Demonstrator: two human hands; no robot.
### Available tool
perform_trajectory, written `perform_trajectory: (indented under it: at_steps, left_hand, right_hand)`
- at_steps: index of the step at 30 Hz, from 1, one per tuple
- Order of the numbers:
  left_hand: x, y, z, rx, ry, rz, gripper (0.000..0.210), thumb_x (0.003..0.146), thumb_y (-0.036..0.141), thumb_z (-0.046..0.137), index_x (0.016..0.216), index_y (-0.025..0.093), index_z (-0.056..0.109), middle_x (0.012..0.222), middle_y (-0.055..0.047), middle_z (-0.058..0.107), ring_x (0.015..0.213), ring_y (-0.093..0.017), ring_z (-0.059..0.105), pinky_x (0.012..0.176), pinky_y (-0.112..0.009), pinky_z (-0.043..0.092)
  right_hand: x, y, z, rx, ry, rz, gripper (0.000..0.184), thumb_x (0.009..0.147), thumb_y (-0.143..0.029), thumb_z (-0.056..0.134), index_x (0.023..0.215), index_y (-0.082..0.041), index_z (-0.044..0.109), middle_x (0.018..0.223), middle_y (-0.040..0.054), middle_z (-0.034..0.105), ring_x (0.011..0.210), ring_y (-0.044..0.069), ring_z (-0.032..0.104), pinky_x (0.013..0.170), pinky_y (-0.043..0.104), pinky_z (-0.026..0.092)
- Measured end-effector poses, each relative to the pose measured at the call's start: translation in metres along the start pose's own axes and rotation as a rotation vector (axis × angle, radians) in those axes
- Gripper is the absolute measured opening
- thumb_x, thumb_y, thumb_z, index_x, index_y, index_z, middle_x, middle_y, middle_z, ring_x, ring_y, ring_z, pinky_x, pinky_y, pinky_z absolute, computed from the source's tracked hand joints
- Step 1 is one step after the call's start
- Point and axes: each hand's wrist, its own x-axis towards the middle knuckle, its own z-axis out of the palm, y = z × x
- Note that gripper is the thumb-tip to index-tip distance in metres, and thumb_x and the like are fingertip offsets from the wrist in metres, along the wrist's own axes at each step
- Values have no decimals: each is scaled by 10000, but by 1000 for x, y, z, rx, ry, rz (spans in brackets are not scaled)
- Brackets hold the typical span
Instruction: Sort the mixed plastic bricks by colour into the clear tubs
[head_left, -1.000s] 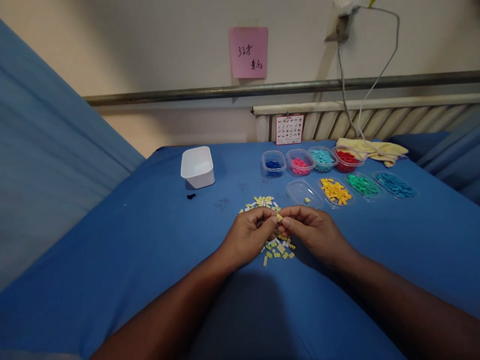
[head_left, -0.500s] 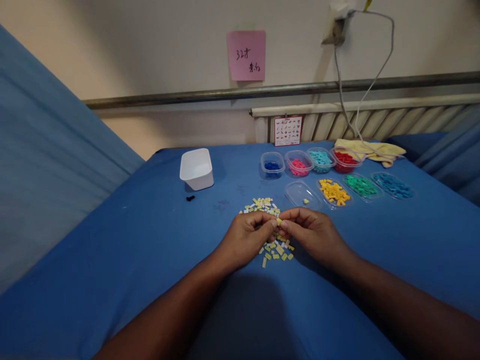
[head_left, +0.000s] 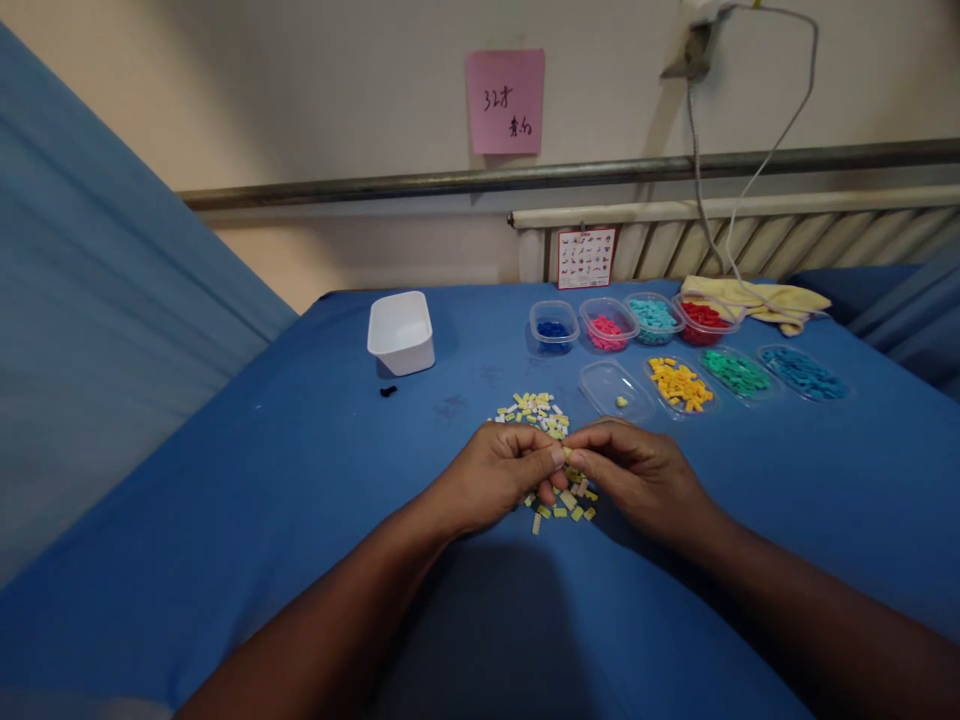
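My left hand (head_left: 504, 472) and my right hand (head_left: 646, 478) meet fingertip to fingertip over the middle of the blue cloth. Both pinch a tiny pale-yellow building brick (head_left: 568, 454), mostly covered by the fingers; whether it is one piece or two joined, I cannot tell. Beneath and around the fingers lies a loose pile of small yellow and white bricks (head_left: 534, 404), partly hidden by my hands. Just beyond my right hand is a shallow clear plastic tray (head_left: 596, 378) with a small yellow piece (head_left: 622, 401) in it.
Clear tubs of dark-blue (head_left: 553, 335), pink (head_left: 607, 330), light-blue (head_left: 652, 315) and red pieces (head_left: 703, 320) line the back. Trays of orange-yellow (head_left: 680, 385), green (head_left: 736, 372) and teal pieces (head_left: 802, 375) sit before them. A white bin (head_left: 402, 335), black object (head_left: 388, 391) and yellow cloth (head_left: 757, 298) lie around.
The whole view has shifted slightly, so the surroundings appear a little further right. My fingers have closed more over the yellow brick, and less of it shows.
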Motion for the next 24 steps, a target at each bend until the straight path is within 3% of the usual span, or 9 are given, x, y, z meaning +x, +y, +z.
perform_trajectory:
  at_steps: [5, 9, 12, 14, 15, 19, 24]
  left_hand:
    - [3, -3, 0, -44, -7, 21, 428, 927, 567, 787, 879, 147, 718, 774, -50, 724, 572, -85, 550, 525, -225, 354]
    - [3, -4, -4, -4, -28, 35, 461, 955, 606, 741, 883, 153, 705, 732, -28, 680, 575, -97, 543, 534, -234, 367]
    - [-4, 3, -26, 174, 110, 83, 444, 985, 597, 699, 920, 159, 723, 715, -6, 639, 608, -109, 529, 574, -243, 389]
    - [-13, 10, -48, 343, 239, 125, 396, 986, 550, 696, 940, 160, 746, 771, -16, 660, 673, -123, 550, 627, -252, 417]
    - [-18, 14, -60, 431, 248, 113, 374, 978, 529, 703, 933, 161, 756, 798, -25, 678, 703, -132, 565, 647, -258, 426]
    - [-33, 18, -91, 659, 76, -25, 242, 937, 404, 696, 940, 185, 798, 869, -43, 760, 773, -180, 645, 697, -283, 466]
    - [-35, 8, -86, 800, -75, -26, 278, 878, 231, 677, 1090, 274, 852, 1058, -14, 832, 877, -191, 707, 764, -276, 482]
  right_hand:
    - [0, 5, -2, -27, -60, -72, 161, 1037, -348, 728, 1153, -305, 832, 1026, 39, 798, 965, 226, 749, 876, 399, 595]
    - [0, 6, -6, -108, -100, -99, 131, 1046, -347, 713, 1115, -280, 802, 993, 31, 789, 906, 210, 737, 825, 369, 586]
    - [5, 12, -19, -276, -9, -144, 127, 1036, -354, 707, 1083, -258, 775, 956, 36, 772, 840, 209, 715, 786, 364, 574]
    - [9, 21, -34, -424, 84, -168, 141, 1025, -344, 691, 1095, -247, 767, 984, 53, 770, 840, 220, 717, 791, 377, 574]
    - [12, 27, -42, -493, 112, -166, 154, 1022, -344, 678, 1095, -244, 770, 1004, 63, 774, 847, 228, 724, 800, 387, 577]
    - [20, 50, -66, -666, 160, -158, 195, 997, -340, 651, 1090, -236, 788, 972, 82, 777, 782, 241, 714, 744, 397, 581]
    - [20, 57, -71, -739, 177, -175, 270, 991, -317, 623, 1180, -222, 790, 1018, 107, 789, 799, 260, 718, 753, 420, 588]
